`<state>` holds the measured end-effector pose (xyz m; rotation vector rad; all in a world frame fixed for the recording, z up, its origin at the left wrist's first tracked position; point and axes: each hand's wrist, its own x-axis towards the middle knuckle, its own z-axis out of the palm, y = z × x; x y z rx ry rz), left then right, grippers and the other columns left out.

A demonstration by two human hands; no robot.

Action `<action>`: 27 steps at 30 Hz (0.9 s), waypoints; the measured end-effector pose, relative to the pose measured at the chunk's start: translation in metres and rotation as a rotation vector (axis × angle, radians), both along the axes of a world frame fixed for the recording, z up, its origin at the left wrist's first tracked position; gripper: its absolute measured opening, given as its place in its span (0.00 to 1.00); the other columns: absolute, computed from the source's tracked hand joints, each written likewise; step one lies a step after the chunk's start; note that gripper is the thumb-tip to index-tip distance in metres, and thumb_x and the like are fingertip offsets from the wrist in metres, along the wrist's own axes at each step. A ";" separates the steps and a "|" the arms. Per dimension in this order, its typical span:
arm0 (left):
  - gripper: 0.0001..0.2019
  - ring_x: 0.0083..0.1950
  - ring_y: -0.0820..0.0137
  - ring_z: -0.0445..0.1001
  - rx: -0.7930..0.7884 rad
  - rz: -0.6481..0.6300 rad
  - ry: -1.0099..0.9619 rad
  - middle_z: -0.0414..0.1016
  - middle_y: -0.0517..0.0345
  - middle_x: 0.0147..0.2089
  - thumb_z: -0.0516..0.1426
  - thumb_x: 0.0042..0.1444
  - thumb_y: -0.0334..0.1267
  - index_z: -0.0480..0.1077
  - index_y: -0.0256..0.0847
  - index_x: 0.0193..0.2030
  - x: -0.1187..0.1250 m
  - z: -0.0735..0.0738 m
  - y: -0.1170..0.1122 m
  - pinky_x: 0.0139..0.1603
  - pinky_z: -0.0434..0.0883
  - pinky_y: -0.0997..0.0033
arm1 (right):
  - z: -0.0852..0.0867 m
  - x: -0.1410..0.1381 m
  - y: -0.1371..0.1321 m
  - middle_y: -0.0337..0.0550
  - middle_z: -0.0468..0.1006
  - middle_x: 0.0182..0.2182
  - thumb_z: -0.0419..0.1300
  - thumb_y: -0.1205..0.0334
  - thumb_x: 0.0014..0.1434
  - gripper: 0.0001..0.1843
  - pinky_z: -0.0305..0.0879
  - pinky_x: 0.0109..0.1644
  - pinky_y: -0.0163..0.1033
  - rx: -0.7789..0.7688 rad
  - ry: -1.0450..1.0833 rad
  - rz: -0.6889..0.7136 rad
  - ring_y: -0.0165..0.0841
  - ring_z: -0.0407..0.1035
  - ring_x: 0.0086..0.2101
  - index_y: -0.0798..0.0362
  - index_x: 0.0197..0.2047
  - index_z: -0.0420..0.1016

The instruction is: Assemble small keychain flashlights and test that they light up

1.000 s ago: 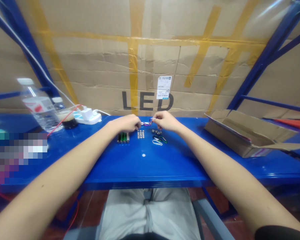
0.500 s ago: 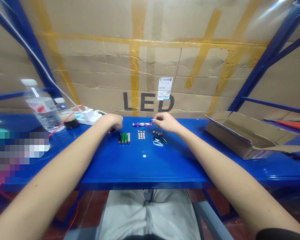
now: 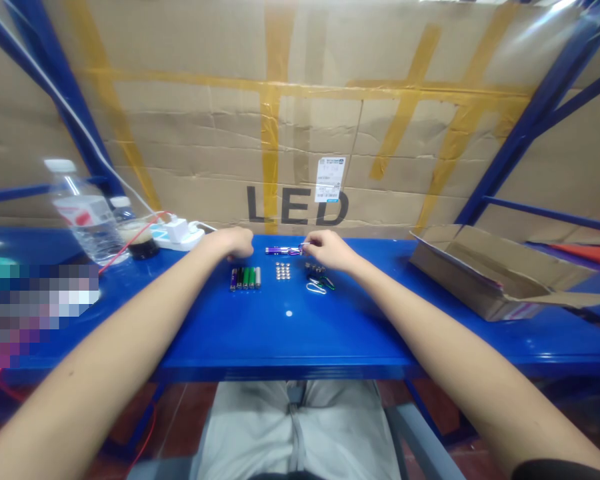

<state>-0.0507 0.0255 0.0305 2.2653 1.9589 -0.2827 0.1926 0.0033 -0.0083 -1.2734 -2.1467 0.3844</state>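
A slim purple flashlight (image 3: 283, 251) lies crosswise near the back of the blue table. My right hand (image 3: 330, 249) is closed in a pinch at its right end, on what looks like a small clip or ring there. My left hand (image 3: 239, 243) hovers left of the flashlight with curled fingers; what they hold, if anything, is hidden. Below it, several short tubes (image 3: 245, 279), purple, dark, green and silver, stand in a row. Small silver button-shaped pieces (image 3: 283, 271) form a grid in the middle. Under my right hand lie metal parts (image 3: 315, 269) and carabiner clips (image 3: 317, 287).
An open cardboard box (image 3: 485, 273) sits at the right. On the left are a water bottle (image 3: 87, 220), a dark-filled container (image 3: 141, 245) and a power strip (image 3: 177, 235) with cables. A large cardboard sheet (image 3: 205, 147) stands behind the blue table (image 3: 290, 343).
My left hand has moved slightly right and up, and a purple tube now shows at the left end of the row. My right hand has shifted slightly left along the flashlight's end.
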 end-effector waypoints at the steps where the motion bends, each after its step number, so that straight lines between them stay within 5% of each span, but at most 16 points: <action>1: 0.14 0.38 0.55 0.80 0.127 -0.082 -0.014 0.81 0.37 0.39 0.56 0.48 0.30 0.78 0.32 0.41 0.002 -0.004 0.003 0.42 0.74 0.61 | -0.001 -0.002 -0.001 0.43 0.81 0.30 0.55 0.68 0.62 0.10 0.62 0.38 0.37 0.014 -0.001 -0.002 0.33 0.72 0.32 0.54 0.29 0.72; 3: 0.14 0.41 0.60 0.78 0.220 -0.253 -0.144 0.81 0.43 0.44 0.55 0.50 0.31 0.78 0.37 0.42 0.006 -0.012 0.008 0.44 0.71 0.66 | -0.004 -0.006 -0.002 0.43 0.82 0.31 0.53 0.69 0.65 0.10 0.62 0.41 0.37 0.037 0.015 -0.001 0.34 0.73 0.34 0.52 0.31 0.69; 6: 0.13 0.38 0.67 0.77 0.130 -0.405 -0.340 0.82 0.52 0.39 0.55 0.51 0.33 0.79 0.39 0.40 0.015 -0.024 0.010 0.40 0.68 0.72 | -0.010 -0.013 -0.003 0.43 0.83 0.32 0.50 0.66 0.68 0.08 0.62 0.40 0.37 0.021 0.052 0.014 0.35 0.74 0.35 0.50 0.35 0.64; 10: 0.12 0.34 0.67 0.75 0.078 -0.409 -0.400 0.80 0.54 0.32 0.55 0.48 0.32 0.79 0.39 0.35 0.023 -0.031 0.007 0.35 0.66 0.73 | -0.016 -0.019 -0.003 0.47 0.82 0.36 0.51 0.63 0.69 0.06 0.62 0.40 0.38 -0.001 0.009 0.036 0.38 0.74 0.38 0.49 0.37 0.63; 27: 0.13 0.31 0.70 0.73 0.054 -0.397 -0.398 0.80 0.56 0.30 0.54 0.44 0.29 0.79 0.39 0.33 0.028 -0.032 0.006 0.33 0.64 0.74 | -0.020 -0.026 -0.003 0.51 0.82 0.39 0.49 0.61 0.70 0.08 0.60 0.38 0.37 -0.018 -0.066 0.007 0.39 0.75 0.41 0.50 0.37 0.62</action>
